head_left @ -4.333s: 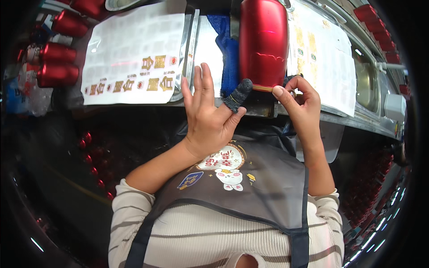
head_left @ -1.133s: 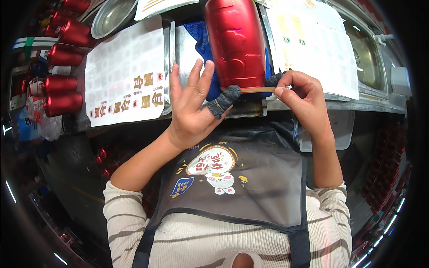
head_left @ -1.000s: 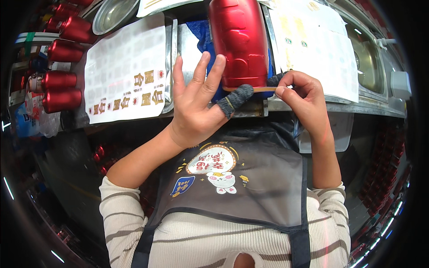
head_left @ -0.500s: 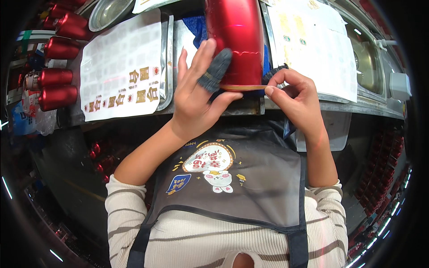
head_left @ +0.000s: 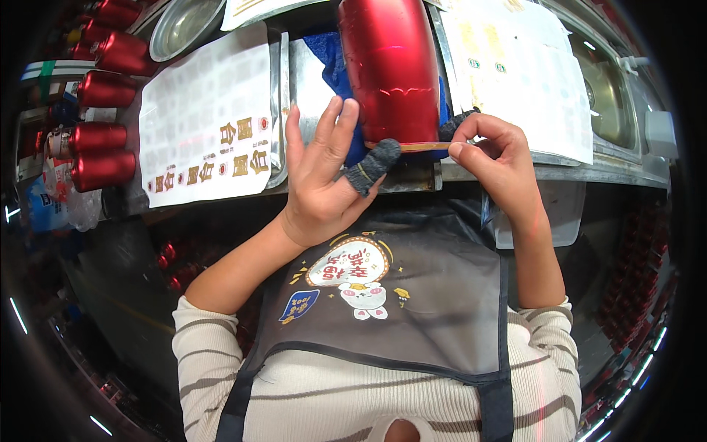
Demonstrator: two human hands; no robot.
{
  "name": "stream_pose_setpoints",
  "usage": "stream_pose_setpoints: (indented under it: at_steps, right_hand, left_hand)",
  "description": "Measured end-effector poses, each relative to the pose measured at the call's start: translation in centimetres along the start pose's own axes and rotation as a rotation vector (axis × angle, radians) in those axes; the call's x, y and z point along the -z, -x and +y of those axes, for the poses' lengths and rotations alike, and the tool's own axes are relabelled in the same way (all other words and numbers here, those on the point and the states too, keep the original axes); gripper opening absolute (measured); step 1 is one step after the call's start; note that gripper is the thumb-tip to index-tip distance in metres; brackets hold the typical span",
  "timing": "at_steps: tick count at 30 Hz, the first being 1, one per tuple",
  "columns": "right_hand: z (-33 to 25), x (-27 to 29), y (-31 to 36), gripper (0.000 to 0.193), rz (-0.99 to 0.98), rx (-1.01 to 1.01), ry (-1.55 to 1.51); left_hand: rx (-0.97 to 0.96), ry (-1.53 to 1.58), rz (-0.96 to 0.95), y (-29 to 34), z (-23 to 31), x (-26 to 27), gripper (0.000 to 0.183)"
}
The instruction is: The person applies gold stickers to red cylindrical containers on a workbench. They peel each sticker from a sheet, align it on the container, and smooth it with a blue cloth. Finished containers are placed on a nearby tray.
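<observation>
A shiny red bottle (head_left: 394,74) lies on the blue cloth (head_left: 328,51), its near end toward me. Along that end runs a thin gold strip (head_left: 420,146). The thumb and index finger of my right hand (head_left: 504,158) pinch the strip's right end; a dark finger sleeve (head_left: 458,125) shows behind them. My left hand (head_left: 320,180) is open, its fingers spread beside the bottle's left side. Its index finger wears a grey knitted finger sleeve (head_left: 374,166), the tip against or just before the strip's left part. That hand's thumb is mostly hidden.
To the left, a white sticker sheet (head_left: 199,96) with gold characters rests on a metal tray (head_left: 278,147). Another sticker sheet (head_left: 530,103) lies right, before a metal basin (head_left: 611,96). A round metal bowl (head_left: 184,29) and several red bottles (head_left: 103,169) stand far left.
My left hand has moved down and slightly right, its sleeved index finger coming from the bottle's side to its near end. My right hand keeps its pinch on the strip.
</observation>
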State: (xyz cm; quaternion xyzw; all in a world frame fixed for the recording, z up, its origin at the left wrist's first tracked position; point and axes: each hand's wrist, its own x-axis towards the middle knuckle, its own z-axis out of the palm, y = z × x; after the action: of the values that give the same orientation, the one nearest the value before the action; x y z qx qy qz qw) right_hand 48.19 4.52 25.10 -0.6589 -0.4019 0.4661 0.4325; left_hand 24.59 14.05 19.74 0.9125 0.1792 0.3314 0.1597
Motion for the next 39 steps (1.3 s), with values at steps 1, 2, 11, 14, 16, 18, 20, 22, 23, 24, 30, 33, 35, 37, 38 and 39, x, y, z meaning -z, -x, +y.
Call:
stream_pose_setpoints:
  at_steps: [1, 2, 11, 14, 16, 18, 20, 22, 23, 24, 30, 33, 35, 37, 38, 39]
  right_hand:
    - [0.1, 0.0, -0.1, 0.007, 0.000, 0.000, -0.003]
    - [0.1, 0.0, -0.1, 0.007, 0.002, 0.005, -0.002]
    - [0.2, -0.2, 0.0, 0.005, -0.004, -0.016, 0.003]
    - [-0.5, -0.6, -0.3, 0.005, -0.020, -0.032, 0.006]
    - [-0.4, -0.5, -0.1, 0.005, -0.006, -0.018, 0.018]
    - [-0.4, -0.5, 0.0, 0.006, 0.010, 0.009, 0.048]
    - [-0.7, -0.4, 0.2, 0.006, 0.015, -0.004, 0.028]
    - [-1.0, -0.5, 0.5, 0.006, 0.023, 0.006, 0.011]
    - [-1.3, -0.3, 0.9, 0.006, 0.031, 0.023, 0.015]
    - [-1.6, -0.2, 1.3, 0.006, 0.039, 0.040, 0.019]
    - [-3.2, -0.9, 2.5, 0.007, 0.084, 0.125, -0.035]
    - [-2.6, -0.6, 2.0, 0.007, 0.110, 0.081, -0.053]
    - [-1.7, -0.4, 1.7, 0.007, 0.120, 0.076, -0.018]
    - [-1.2, -0.5, 1.5, 0.007, 0.127, 0.081, -0.056]
    - [-1.1, -0.6, 1.4, 0.008, 0.127, 0.084, -0.074]
    - [-1.1, -0.6, 1.4, 0.008, 0.126, 0.069, -0.078]
  left_hand:
    - [-0.021, -0.017, -0.019, -0.5, 0.2, 0.4, 0.036]
    - [-0.041, -0.034, -0.036, -0.9, 0.4, 0.6, 0.043]
    - [-0.017, -0.097, 0.180, -4.5, 1.6, -2.5, 0.039]
    - [0.113, 0.111, 0.184, -3.1, 0.3, -2.0, 0.067]
    - [0.142, 0.142, 0.122, -2.1, -0.1, -1.6, 0.064]
    - [0.167, 0.136, 0.091, -0.7, 0.1, -0.8, 0.064]
    - [0.189, 0.126, 0.044, 1.5, 0.2, -0.2, 0.057]
    - [0.185, 0.141, 0.031, 3.0, 0.1, -0.4, 0.047]
    - [0.176, 0.135, 0.022, 3.1, 0.0, -0.6, 0.044]
    - [0.168, 0.129, 0.013, 3.2, 0.0, -0.8, 0.041]
    - [0.128, 0.106, 0.009, 2.8, -0.3, -1.1, 0.033]
    - [0.113, 0.095, 0.010, 2.6, -0.5, -1.2, 0.032]
    - [0.103, 0.090, 0.013, 2.5, -0.6, -1.2, 0.032]
    - [0.092, 0.094, 0.018, 2.3, -0.6, -1.1, 0.033]
    - [0.073, 0.091, 0.015, 2.1, -0.6, -1.1, 0.033]
    - [0.054, 0.088, 0.011, 1.7, -0.5, -1.0, 0.033]
